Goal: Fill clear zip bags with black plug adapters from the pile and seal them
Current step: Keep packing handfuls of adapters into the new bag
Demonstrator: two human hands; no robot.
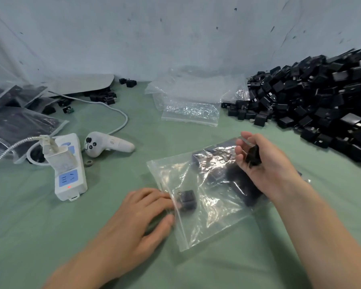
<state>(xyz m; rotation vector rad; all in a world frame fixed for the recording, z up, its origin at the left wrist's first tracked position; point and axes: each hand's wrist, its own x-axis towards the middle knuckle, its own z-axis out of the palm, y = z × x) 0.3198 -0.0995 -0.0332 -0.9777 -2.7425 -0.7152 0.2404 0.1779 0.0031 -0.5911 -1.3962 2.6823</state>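
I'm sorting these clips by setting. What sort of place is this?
Likely a small packing workbench, not a home: a big pile of black adapters on the right, a stack of empty zip bags behind, filled bags at left, all on a green cloth.

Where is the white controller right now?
Head view: the controller lies left of centre on the green cloth, right of the power strip, beyond the left hand.

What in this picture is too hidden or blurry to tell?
Head view only:
- The adapter in the right hand: blurred, partly covered by fingers.
- How many adapters the zip bag holds: glare and the right hand hide them.
- The pile: cut off by the right edge.
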